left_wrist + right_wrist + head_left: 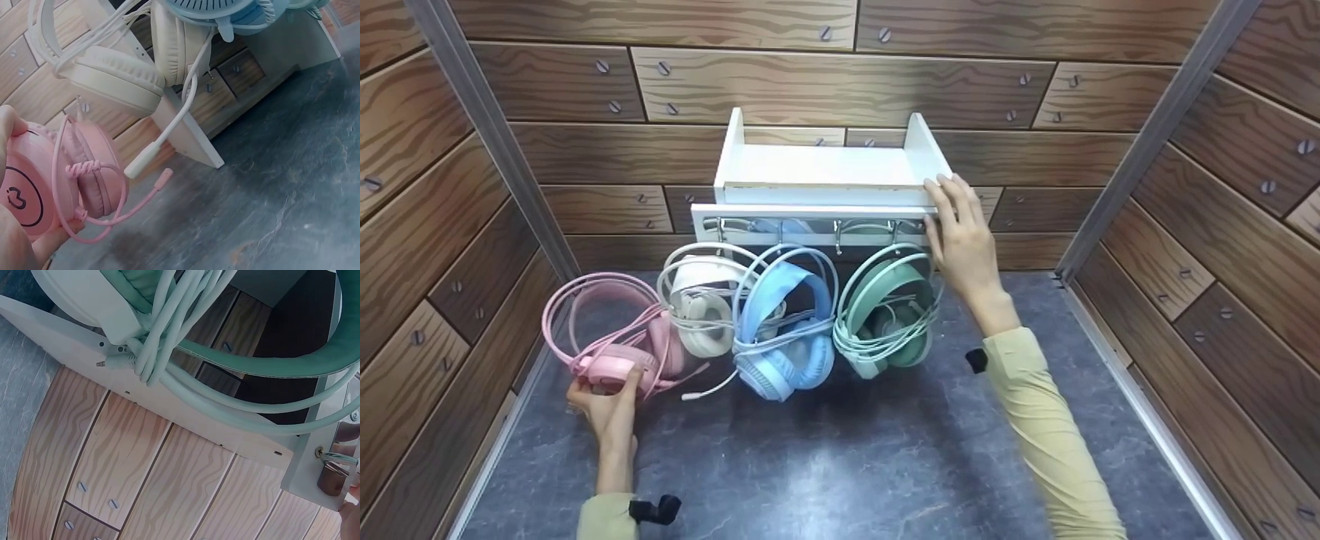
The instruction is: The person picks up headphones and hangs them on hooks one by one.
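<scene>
At the left, my left hand [609,416] grips one ear cup of a pink headset [619,366]; thumb and fingers lie on either side of the cup. The headset's pink cord is looped round it, and its microphone boom points right in the left wrist view. My right hand [969,255] holds the right end of a white wall shelf [825,163], fingers over its top and thumb at the hook rail [810,212]. From the rail hang a white headset [706,330], a blue headset [765,375] and a green headset [874,289].
Wood-patterned panels [840,82] stand behind and on both sides, with metal corner strips [480,127]. Below lies a dark marbled surface [810,480]. The white headset's microphone boom [174,126] sticks out close to the pink headset. Metal hooks [838,236] line the rail.
</scene>
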Tool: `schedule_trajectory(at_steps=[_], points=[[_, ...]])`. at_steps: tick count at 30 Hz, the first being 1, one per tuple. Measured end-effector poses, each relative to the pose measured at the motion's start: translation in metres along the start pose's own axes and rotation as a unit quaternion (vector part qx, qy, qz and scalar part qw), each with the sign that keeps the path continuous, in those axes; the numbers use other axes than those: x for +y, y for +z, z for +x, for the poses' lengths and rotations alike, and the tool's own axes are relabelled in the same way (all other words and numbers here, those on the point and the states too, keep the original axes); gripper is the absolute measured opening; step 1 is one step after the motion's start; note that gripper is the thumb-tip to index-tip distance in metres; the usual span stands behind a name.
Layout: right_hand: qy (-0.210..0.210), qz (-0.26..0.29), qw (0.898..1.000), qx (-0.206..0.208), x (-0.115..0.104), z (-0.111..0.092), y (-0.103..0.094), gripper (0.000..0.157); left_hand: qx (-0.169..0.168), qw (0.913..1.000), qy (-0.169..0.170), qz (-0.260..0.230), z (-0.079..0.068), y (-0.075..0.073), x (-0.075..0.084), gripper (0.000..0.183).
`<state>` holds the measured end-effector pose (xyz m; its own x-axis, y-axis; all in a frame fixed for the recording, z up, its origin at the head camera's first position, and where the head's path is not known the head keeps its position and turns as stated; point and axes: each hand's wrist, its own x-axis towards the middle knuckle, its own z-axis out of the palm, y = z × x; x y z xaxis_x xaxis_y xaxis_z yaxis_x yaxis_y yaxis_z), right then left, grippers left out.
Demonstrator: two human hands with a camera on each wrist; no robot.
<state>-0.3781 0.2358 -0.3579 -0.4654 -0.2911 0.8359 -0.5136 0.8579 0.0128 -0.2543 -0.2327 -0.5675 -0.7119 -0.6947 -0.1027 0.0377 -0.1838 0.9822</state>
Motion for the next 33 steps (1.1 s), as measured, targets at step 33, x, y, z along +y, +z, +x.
schedule_trajectory(at_steps=[33], points=[[0.006, 0.004, 1.000, 0.001, -0.001, 0.001, 0.000, 0.044, -0.053, 0.9940, 0.042, -0.086, -0.057, -0.063, 0.047, 0.082]])
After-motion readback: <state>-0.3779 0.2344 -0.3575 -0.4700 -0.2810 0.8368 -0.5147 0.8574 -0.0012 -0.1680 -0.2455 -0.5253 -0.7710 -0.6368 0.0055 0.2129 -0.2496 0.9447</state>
